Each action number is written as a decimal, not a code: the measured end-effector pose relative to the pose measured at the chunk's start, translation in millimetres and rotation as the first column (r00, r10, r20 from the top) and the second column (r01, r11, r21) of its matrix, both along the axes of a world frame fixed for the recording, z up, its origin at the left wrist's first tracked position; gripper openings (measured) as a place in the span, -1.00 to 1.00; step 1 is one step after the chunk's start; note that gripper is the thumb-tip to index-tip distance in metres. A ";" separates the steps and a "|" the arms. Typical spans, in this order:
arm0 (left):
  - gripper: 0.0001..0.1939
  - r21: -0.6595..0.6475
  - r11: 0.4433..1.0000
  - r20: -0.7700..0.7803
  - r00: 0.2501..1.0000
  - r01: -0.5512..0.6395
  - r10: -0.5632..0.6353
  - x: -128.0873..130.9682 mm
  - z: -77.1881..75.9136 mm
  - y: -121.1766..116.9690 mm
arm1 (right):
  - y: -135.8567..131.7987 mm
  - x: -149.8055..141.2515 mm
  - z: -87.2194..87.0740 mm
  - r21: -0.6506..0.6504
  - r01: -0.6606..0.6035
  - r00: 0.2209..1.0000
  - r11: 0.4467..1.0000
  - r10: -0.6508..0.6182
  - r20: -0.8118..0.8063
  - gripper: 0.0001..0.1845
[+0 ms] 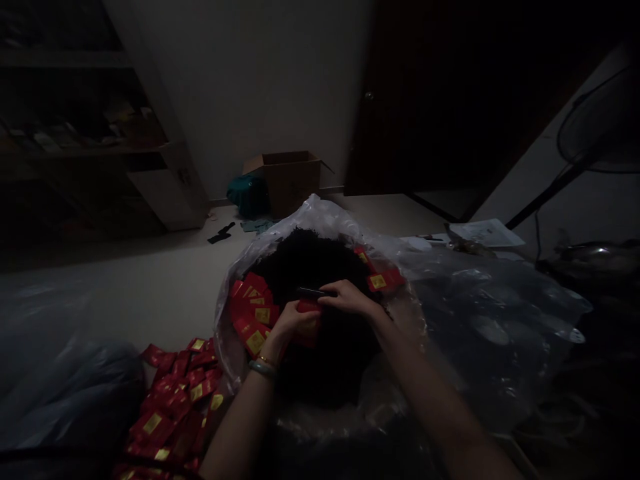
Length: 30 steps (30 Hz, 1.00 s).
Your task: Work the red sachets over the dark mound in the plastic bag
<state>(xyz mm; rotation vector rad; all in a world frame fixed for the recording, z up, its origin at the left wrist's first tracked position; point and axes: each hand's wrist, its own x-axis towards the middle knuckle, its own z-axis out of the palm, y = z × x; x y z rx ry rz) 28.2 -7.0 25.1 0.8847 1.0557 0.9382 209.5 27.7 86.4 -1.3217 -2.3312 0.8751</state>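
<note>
A large clear plastic bag (320, 220) stands open in front of me, filled with a dark loose mass (320, 267). Over it, my left hand (295, 323) is closed on a small red packet (309, 307). My right hand (347, 298) is closed on a thin dark tool (311, 292) held at the packet's top. Several red packets with gold labels (253, 313) lie inside the bag at its left rim, and a few more packets (380, 280) sit at its right rim. A bracelet is on my left wrist.
A heap of red packets (175, 400) lies on the floor at lower left. A cardboard box (290, 177) and a teal cloth (247, 193) stand by the far wall. Shelves (100, 147) are at left, a dark door and a fan (600, 127) at right. Crumpled plastic (500, 313) spreads right.
</note>
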 end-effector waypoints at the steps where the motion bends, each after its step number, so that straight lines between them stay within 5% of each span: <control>1: -0.55 0.002 1.000 -0.006 1.000 -0.003 0.003 -0.2 0.2 0.2 | 0.1 0.3 -0.4 0.003 -0.001 1.000 1.000 0.001 -0.004 -0.64; 15: -0.68 0.177 0.964 -0.065 0.976 -0.196 0.210 -2.2 -4.0 8.4 | 0.9 -2.1 -11.1 -0.041 -0.003 0.998 0.999 0.000 -0.062 -0.62; 20: -0.66 0.197 0.955 -0.068 0.969 -0.221 0.238 -3.1 -2.3 9.0 | 10.2 5.0 -25.2 -0.059 0.191 0.967 0.980 -0.198 -0.161 -0.53; 26: -0.66 0.202 0.921 -0.017 0.939 -0.333 0.343 -2.6 -3.3 7.8 | 13.1 21.0 -60.5 0.041 0.330 0.920 0.943 -0.331 0.211 -0.51; 30: -0.68 0.217 0.903 0.004 0.925 -0.370 0.379 -1.1 -0.9 6.2 | 8.8 19.1 -70.2 0.086 0.315 0.916 0.945 -0.327 0.233 -0.54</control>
